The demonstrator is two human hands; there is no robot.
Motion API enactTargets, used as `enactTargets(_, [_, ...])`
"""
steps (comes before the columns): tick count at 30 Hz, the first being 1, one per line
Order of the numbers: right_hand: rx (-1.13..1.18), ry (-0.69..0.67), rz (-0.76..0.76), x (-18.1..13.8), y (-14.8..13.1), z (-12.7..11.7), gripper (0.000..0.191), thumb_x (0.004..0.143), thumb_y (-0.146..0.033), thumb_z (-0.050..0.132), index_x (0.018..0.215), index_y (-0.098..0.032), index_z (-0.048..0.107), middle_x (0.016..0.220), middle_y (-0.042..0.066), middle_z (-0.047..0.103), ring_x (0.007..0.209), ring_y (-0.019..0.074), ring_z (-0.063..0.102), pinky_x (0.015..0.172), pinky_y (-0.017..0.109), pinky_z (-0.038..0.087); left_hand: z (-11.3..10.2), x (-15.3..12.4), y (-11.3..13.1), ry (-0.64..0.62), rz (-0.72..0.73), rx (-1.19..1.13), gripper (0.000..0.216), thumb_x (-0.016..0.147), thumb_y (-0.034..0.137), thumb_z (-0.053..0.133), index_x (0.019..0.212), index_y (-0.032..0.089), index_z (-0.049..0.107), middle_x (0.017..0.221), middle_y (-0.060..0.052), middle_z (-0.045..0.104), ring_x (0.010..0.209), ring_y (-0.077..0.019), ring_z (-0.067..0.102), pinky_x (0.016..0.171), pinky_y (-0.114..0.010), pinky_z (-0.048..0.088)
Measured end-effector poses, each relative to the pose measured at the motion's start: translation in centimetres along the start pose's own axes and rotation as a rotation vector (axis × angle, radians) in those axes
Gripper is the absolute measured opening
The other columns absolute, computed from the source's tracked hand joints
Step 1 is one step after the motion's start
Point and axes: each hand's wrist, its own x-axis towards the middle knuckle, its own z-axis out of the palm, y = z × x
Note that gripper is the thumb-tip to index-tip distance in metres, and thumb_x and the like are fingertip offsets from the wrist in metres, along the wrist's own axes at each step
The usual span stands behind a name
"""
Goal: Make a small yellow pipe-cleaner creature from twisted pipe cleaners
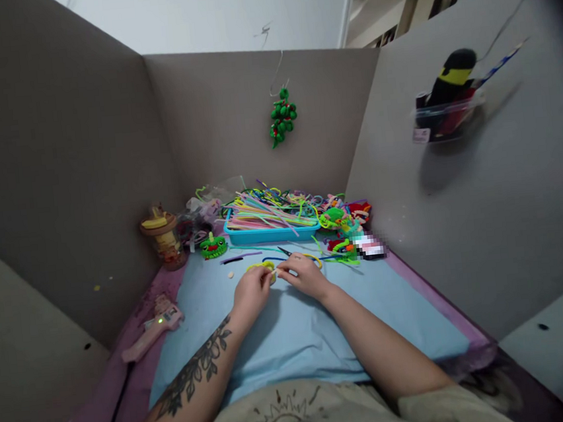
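Likely light, soft and bendy, the yellow piece suits a fingertip pinch at its edge; it looks fuzzy and curled. The left hand pinches it over the blue sheet; the right hand pinches a pale bit just beside.

Noted on desk, spread with light-blue sheet over purple cover: turquoise tray of coloured sticks at rear; green figure near tray's left corner; pink glue gun at left.
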Motion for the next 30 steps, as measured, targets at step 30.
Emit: enactTargets(30, [1.186,0.275,0.667,0.5,-1.7,3.1,0.02,0.061,-0.03,0.074,0.065,-0.018,0.059,0.057,-0.004,0.051,0.053,0.0091,0.045,0.055,0.023,0.039,0.5,0.0,0.8,0.065,0.0,-0.296,0.012,0.08,0.024,0.052,0.073,0.016,0.059,0.074,-0.002,0.06,0.07,-0.0133,0.053,0.065,-0.024,0.039])
